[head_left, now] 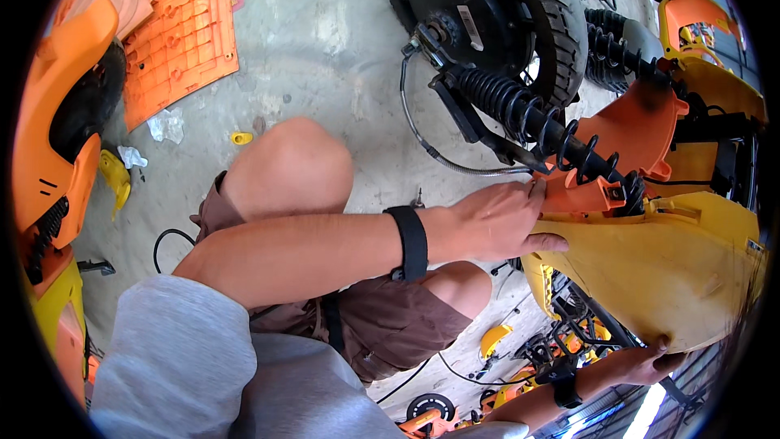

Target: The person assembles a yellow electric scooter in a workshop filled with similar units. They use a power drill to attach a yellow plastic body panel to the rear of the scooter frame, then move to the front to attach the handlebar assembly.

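A large scuffed yellow body panel (650,264), curved and shell-like, fills the right side against the vehicle frame. My left hand (500,221) grips its near upper edge, thumb lying on the yellow face. The left fingertips go behind the edge beside an orange plastic part (581,193) and are partly hidden. At the panel's lower edge, my right hand (650,363) holds on with the thumb on the outer face; its other fingers are mostly hidden. Just above the panel runs a black coil-spring shock absorber (561,134), leading to a fat-tyred wheel (479,12) with a cable.
An orange ribbed panel (183,49) lies on the concrete floor at the upper left. Another orange vehicle body (61,138) stands at the left rim. Small yellow pieces (241,138) and clear plastic scraps (166,125) are scattered about. More vehicle parts lie beyond my right arm.
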Motion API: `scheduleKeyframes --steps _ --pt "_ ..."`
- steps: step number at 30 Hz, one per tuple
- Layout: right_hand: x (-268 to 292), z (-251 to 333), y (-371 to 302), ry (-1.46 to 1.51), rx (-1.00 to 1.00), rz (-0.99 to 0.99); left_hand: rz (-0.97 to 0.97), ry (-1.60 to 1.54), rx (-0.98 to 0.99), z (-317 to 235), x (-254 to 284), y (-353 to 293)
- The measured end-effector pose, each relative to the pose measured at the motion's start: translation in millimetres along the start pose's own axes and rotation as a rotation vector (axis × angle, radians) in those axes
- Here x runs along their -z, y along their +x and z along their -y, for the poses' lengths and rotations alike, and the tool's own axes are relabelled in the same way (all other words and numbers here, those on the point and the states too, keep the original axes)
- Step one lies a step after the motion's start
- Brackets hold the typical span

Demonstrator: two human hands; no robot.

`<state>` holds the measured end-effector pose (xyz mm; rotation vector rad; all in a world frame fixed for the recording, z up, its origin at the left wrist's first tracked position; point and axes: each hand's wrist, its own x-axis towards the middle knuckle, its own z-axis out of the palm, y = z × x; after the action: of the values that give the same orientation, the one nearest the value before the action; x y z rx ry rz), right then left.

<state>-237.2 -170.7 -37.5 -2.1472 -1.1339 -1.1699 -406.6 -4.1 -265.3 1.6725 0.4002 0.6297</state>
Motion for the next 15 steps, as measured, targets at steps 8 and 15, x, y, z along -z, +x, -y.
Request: scheduleKeyframes --steps 8,15 --pt "1 -7 0 0.056 -0.038 -0.006 0.08 -0.174 0.051 5 13 13" --pt "1 -6 0 0.128 -0.048 -0.017 0.218 -0.263 0.058 8 29 17"
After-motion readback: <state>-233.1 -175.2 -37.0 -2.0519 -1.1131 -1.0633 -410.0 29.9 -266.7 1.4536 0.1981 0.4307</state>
